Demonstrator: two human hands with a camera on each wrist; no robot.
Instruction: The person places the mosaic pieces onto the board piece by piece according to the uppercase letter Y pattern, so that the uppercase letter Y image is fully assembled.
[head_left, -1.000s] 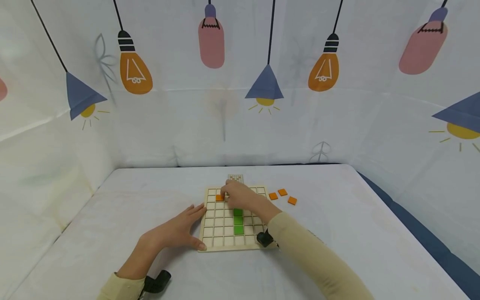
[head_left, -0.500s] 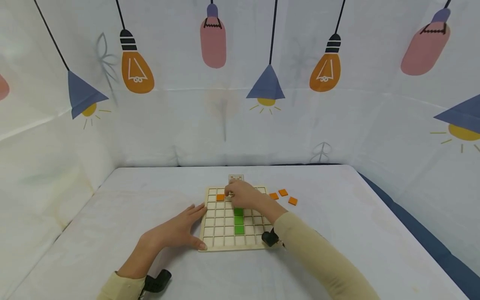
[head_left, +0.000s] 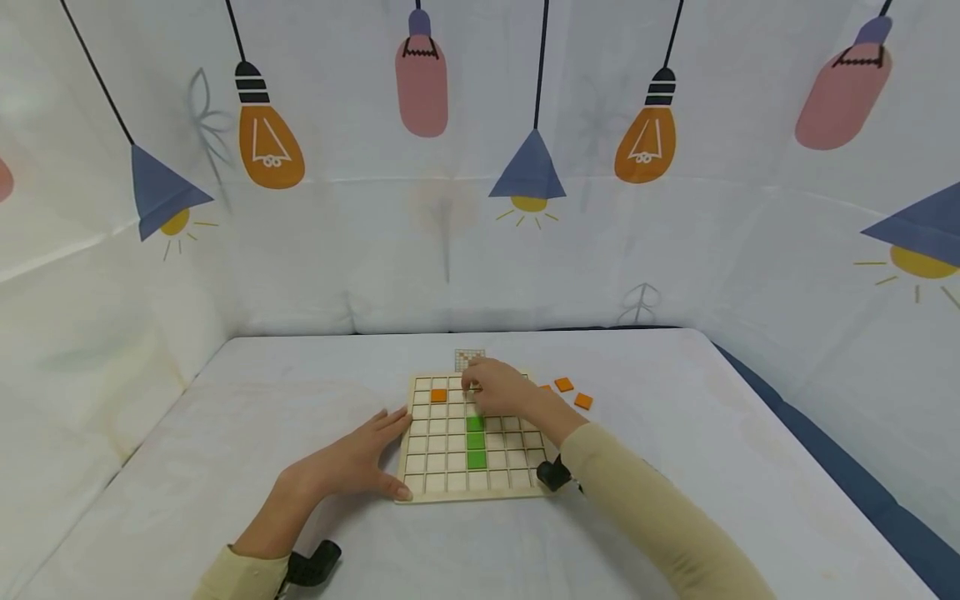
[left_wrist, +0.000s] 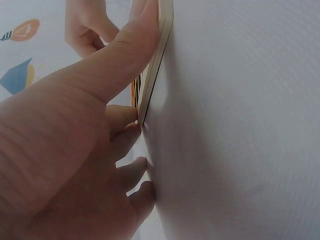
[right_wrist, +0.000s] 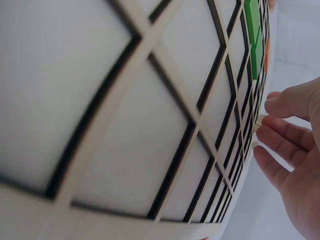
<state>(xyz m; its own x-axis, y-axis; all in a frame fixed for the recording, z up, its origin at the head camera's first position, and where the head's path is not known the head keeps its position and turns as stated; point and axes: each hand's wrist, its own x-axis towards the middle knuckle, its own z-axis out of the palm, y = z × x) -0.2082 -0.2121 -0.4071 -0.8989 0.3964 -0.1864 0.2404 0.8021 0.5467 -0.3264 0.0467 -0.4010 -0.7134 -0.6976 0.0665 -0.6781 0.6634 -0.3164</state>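
A wooden grid board (head_left: 437, 463) lies on the white-covered table, with one orange square tile (head_left: 438, 396) near its top left and a short column of green tiles (head_left: 476, 442) around its middle. My left hand (head_left: 356, 460) rests against the board's left edge, thumb over the near corner and fingers touching the side. Over the board's far part hovers my right hand (head_left: 498, 388), its fingers loosely bent close to the grid. No tile shows between those fingertips in the right wrist view (right_wrist: 295, 130). The hand hides some far cells.
Just beyond the board lies a small pattern card (head_left: 463, 360), partly covered by the right hand. Several loose orange tiles (head_left: 583, 402) lie to the right of the board. A white cloth wall (head_left: 450, 250) with printed lamps stands behind the table.
My right hand has moved slightly rightward, away from the orange tile on the board, which stays in its cell. The left hand has stayed at the board's edge.
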